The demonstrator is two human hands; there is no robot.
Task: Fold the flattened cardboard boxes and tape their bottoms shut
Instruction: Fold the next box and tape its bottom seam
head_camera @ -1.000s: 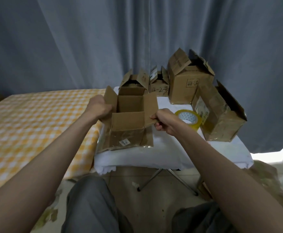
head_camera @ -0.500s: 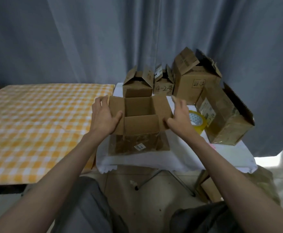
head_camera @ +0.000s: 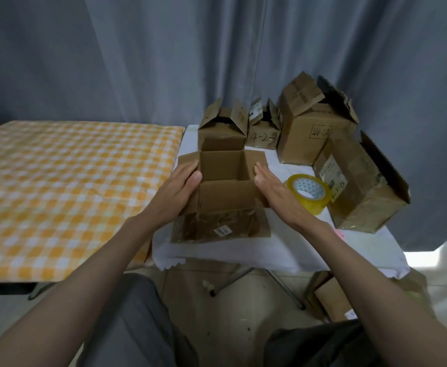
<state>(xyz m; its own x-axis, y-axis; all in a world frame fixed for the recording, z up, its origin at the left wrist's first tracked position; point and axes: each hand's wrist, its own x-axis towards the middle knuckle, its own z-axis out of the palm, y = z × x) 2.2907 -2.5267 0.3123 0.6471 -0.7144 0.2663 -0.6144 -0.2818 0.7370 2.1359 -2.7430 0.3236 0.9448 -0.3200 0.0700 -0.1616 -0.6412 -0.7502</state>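
The open brown corrugated-cardboard box (head_camera: pixel 223 192) near the front of the table is matt and rough, though clear glossy tape shines across its lower front panel, and the larger tilted brown cardboard box (head_camera: pixel 360 186) on the right carries the same shiny film along its base. The yellowish roll of clear plastic packing tape (head_camera: pixel 308 193) looks smooth and glossy. A white cloth table cover (head_camera: pixel 291 250) lies soft and matt, the orange-and-white checked fabric sheet (head_camera: pixel 66 192) on the left looks woven, and the far grey curtain (head_camera: pixel 137 56) hangs in dull folds.
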